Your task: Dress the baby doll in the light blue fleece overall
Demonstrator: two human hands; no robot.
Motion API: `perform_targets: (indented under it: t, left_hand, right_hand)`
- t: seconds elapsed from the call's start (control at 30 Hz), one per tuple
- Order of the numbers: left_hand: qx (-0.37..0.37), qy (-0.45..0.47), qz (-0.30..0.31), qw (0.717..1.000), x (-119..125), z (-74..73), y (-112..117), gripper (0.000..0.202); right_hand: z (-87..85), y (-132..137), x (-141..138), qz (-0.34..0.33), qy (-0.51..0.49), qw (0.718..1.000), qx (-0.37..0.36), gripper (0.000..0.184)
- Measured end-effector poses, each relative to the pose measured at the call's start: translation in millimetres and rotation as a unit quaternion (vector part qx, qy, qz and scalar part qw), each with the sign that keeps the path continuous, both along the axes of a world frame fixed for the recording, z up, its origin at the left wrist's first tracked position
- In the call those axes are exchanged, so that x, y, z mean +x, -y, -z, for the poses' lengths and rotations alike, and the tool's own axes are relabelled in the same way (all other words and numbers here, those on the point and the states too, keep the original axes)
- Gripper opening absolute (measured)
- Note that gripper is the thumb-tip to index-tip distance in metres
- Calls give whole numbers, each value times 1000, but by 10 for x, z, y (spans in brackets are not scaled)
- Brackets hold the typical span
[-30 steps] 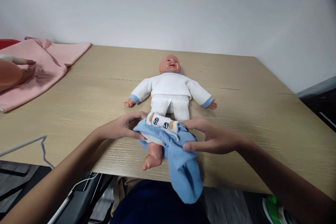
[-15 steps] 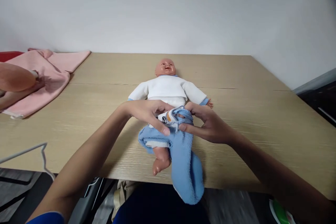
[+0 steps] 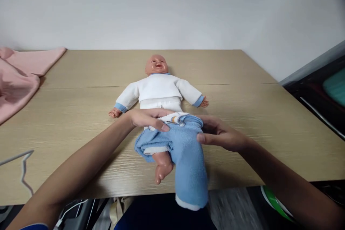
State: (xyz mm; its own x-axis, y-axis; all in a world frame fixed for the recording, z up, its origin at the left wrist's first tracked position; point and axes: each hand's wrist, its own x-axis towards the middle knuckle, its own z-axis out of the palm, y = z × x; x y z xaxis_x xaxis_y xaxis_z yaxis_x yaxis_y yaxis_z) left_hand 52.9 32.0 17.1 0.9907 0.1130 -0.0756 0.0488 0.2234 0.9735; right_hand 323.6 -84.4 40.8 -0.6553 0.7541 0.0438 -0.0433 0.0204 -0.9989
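Note:
A baby doll [image 3: 159,90] in a white top lies on its back on the wooden table [image 3: 269,122], head away from me. Light blue fleece trousers [image 3: 185,158] cover its legs up to the hips; one trouser leg hangs over the table's front edge, and a bare foot [image 3: 162,170] sticks out of the bunched other leg. My left hand [image 3: 148,119] is closed on the waistband at the doll's left hip. On the other side, my right hand [image 3: 219,136] pinches the waistband's right side.
A pink cloth [image 3: 18,79] lies at the table's far left. A white cable [image 3: 21,161] crosses the near left edge. A dark unit [image 3: 320,93] stands right of the table, and a green object [image 3: 275,205] shows below its edge.
Both hands have pulled the blue trousers' waistband further up the doll, from its knees to its hips. The view has shifted, and another person's hand at the far left is gone.

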Motion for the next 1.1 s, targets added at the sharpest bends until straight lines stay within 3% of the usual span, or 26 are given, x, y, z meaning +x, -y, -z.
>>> perform_targets:
  t: [0.1,0.23,0.33,0.47,0.6,0.73,0.87,1.0,1.1]
  left_hand:
    - [-22,-1,-39,999,-35,35,11,55]
    - [69,-17,-8,997,-99,-86,-48,49]
    - [122,-20,4,992,-126,-203,-58,34]
    - [151,-35,36,987,-78,-307,62,37]
    - [133,-33,105,985,-6,-346,180,36]
    - [144,4,33,989,-7,-261,143,35]
    - [167,-24,-25,985,-42,-140,68,35]
    - [125,-30,12,992,-21,-142,90,40]
    - [79,-45,78,993,12,-204,136,37]
  right_hand:
    - [96,-10,-35,46,-8,999,-27,37]
    - [138,-29,24,92,42,994,-28,35]
    - [50,-25,119,37,128,991,4,39]
    - [-109,-6,177,-50,225,967,105,31]
    - [-101,2,102,6,175,980,91,28]
    - [36,-8,-21,90,116,989,10,40]
    - [86,-30,-95,134,120,983,-35,53]
    - [-5,-57,-63,54,142,986,-65,60]
    - [-113,-53,-9,-44,156,983,-82,50]
